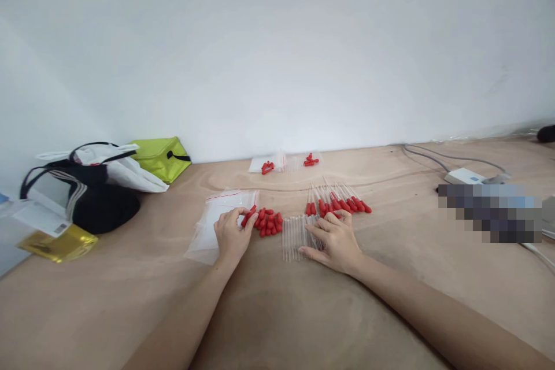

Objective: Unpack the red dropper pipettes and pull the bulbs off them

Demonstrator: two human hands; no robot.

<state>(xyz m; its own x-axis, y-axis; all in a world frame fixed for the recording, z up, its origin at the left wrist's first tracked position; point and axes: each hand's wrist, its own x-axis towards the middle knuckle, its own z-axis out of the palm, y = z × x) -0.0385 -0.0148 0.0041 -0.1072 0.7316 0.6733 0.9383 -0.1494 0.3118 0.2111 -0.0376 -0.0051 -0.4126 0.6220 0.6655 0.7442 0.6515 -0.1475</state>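
Observation:
My left hand (pixel 234 236) pinches a red rubber dropper bulb (pixel 249 215) between thumb and fingers. It is at the left edge of a heap of red bulbs (pixel 269 223). Clear glass tubes (pixel 293 238) lie side by side in a row to the right of the heap. Over the right end of that row my right hand (pixel 335 243) rests with its fingers spread, touching the tubes; whether a tube is between its fingers is hidden. Droppers with red bulbs fitted (pixel 342 204) lie fanned out just beyond, their glass tips pointing away.
Clear zip bags (pixel 208 225) lie left of my left hand. Farther back are two small groups of bulbs (pixel 267 168) on bags. A lime-green bag (pixel 160 159), a black bag (pixel 102 208) and a yellow-liquid pouch (pixel 60 243) stand left. A power strip (pixel 466 177) with cables lies right.

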